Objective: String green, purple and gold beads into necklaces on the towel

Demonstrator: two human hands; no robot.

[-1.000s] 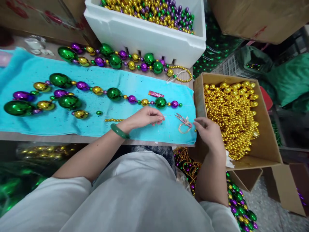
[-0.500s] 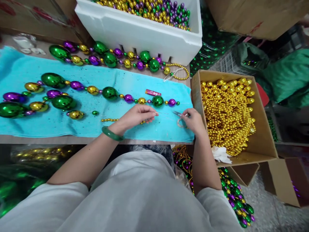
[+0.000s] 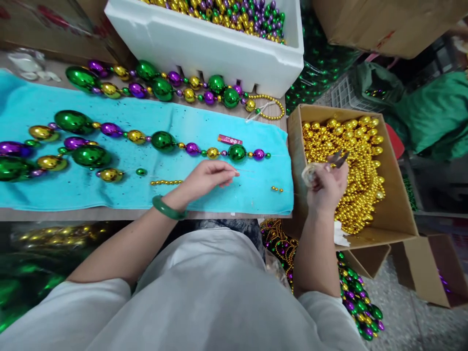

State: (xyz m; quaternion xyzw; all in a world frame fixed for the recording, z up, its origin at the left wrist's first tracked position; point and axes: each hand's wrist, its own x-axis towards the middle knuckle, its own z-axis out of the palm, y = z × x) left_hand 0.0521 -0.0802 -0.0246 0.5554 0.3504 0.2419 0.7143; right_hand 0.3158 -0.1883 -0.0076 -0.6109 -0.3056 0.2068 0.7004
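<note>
My left hand (image 3: 210,178) rests on the turquoise towel (image 3: 120,192), its fingertips pinched on a thin clear thread that runs right toward a few small gold beads (image 3: 277,188). A short gold bead strand (image 3: 166,183) lies just left of that hand. My right hand (image 3: 326,184) is lifted over the left edge of the cardboard box (image 3: 395,214) of gold beads, gripping small thread snips (image 3: 338,159) with a cloth-wrapped handle. A string of green, purple and gold beads (image 3: 164,142) lies across the towel beyond my left hand.
A white foam box (image 3: 204,46) of mixed beads stands at the back, with another big-bead string (image 3: 161,88) in front of it. A small red tube (image 3: 229,140) lies on the towel. More bead strands hang below the table edge (image 3: 356,302). Cardboard boxes (image 3: 387,22) stand at right.
My right hand has picked the snips up off the towel and swung right, over the box of gold beads. The left hand has stayed pinched on the thread.
</note>
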